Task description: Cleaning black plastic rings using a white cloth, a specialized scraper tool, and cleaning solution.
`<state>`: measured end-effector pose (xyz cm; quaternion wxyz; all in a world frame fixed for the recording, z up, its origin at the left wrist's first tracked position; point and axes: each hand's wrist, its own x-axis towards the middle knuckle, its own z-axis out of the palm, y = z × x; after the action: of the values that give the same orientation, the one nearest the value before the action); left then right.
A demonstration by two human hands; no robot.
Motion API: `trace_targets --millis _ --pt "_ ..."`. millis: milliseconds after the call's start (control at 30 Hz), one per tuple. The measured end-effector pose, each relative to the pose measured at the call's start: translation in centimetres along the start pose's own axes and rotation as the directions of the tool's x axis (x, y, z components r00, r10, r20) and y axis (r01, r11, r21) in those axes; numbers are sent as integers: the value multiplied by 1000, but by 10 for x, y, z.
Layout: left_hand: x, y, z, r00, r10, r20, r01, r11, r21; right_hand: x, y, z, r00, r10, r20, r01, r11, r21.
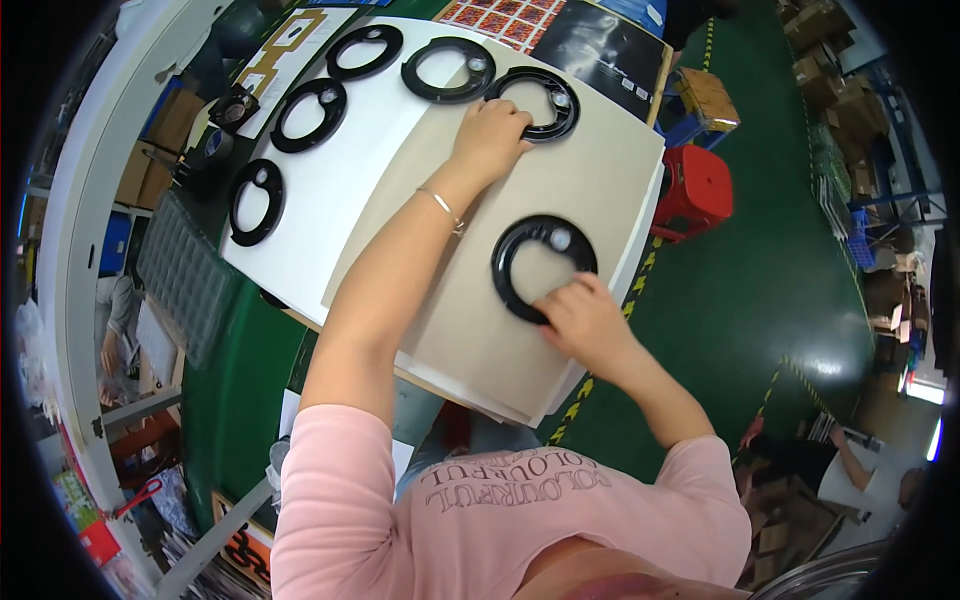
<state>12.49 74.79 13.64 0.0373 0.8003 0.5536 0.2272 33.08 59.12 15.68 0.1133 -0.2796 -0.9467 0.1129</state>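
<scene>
Several black plastic rings, each with a small pale round piece on its inner edge, lie on pale sheets. My left hand [490, 140] reaches to the far side, fingers closed on the near-left rim of one black ring [571, 105]. Closer to me, my right hand [588, 318] grips the lower rim of another black ring [504, 270]. Its fingertips are partly hidden by the hand. Beside the left hand's ring sits another ring [413, 72]. Three more rings, a far one [340, 58], a middle one [281, 120] and a near one [238, 210], line the left side.
Beige board [460, 350] covers white sheets [315, 215] on the table. Printed orange sheets [505, 20] and a glossy black sheet [600, 55] lie at the far end. A red stool [697, 192] stands right of the table. A clear ridged tray [185, 270] is at left.
</scene>
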Motion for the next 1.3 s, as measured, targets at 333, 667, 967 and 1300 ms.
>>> trace_targets --millis 333,667,967,1300 --pt "-7 3 2 999 54 -4 -53 988 145 37 117 -3 903 276 -329 -326 940 -106" --pt "-2 21 7 997 -51 55 38 976 213 26 111 3 826 299 -479 -368 928 -55" --pt "-151 61 -71 967 -19 -255 -67 943 -326 -14 94 18 378 523 -764 -459 822 336" --pt "-521 153 -104 507 -794 -335 625 607 -492 60 10 168 757 587 -288 -377 752 541"
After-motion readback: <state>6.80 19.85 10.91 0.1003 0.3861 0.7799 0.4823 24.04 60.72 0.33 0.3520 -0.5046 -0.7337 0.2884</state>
